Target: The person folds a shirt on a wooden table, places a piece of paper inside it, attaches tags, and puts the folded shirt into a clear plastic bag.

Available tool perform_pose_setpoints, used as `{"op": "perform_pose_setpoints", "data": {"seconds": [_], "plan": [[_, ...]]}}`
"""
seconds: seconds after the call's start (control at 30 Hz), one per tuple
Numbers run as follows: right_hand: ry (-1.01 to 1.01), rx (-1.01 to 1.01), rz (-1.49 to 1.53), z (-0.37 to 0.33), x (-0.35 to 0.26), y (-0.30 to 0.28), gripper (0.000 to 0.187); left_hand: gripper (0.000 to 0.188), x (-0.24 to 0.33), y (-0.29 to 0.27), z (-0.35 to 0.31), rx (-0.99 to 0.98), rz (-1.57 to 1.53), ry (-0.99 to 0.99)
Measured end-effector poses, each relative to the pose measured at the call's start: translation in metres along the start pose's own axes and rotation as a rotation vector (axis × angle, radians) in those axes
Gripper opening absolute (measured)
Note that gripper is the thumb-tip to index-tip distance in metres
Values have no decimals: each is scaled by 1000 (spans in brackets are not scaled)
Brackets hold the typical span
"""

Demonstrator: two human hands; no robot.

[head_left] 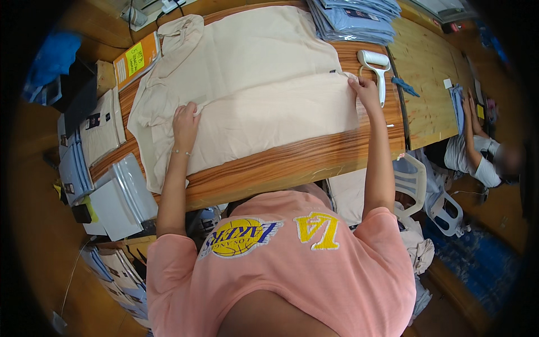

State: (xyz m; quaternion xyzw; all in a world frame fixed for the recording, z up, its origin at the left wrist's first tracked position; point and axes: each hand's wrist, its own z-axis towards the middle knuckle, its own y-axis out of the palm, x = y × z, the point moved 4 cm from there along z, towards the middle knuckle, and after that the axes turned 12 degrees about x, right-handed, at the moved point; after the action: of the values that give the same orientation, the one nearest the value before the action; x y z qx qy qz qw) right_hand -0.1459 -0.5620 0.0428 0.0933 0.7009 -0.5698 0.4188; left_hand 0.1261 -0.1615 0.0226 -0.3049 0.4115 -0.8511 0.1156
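Note:
A cream shirt (pixel 252 45) lies spread over the striped wooden table (pixel 252 175), its near side folded over in a long flap. At the flap's right end, my right hand (pixel 365 92) pinches the corner of the cloth near a small dark label. My left hand (pixel 186 121), fingers curled, grips the cloth at the left end of the fold. A sleeve of the shirt is bunched at the far left, with more loose cloth beside my left forearm. Just beyond my right hand rests a white lint roller (pixel 374 60).
Bagged light-blue shirts (pixel 356 19) are stacked at the far right. Folded cream shirts (pixel 102 124) and clear plastic bags (pixel 132 180) lie on the left, near an orange box (pixel 136 60). A plastic chair (pixel 410 180) stands right. Another person (pixel 474 151) works at the adjoining table (pixel 429 84).

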Motion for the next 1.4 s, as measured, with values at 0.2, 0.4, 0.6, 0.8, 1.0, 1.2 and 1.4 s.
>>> {"op": "perform_pose_setpoints", "data": {"seconds": [0.2,0.4,0.6,0.8,1.0,1.2,1.4], "plan": [[-260,353,-448,-16,-6,22,19,16,5,10,3,-43,76,45],[-489,109,-484,-135,-27,64,49,22,2,13,-2,-23,48,-14],[-467,33,-522,-151,-6,67,57,30,7,11,-5,10,42,56],[-424,-5,-508,-190,12,47,58,33,22,3,-50,25,29,48],[-389,26,-317,-193,-31,40,59,29,16,-13,-57,-10,-13,2],[-288,-418,369,-188,-169,82,27,23,22,-107,-39,239,-32,-150],[-816,-608,254,-191,-315,239,23,17,-78,-131,-124,228,-278,-753]]}}
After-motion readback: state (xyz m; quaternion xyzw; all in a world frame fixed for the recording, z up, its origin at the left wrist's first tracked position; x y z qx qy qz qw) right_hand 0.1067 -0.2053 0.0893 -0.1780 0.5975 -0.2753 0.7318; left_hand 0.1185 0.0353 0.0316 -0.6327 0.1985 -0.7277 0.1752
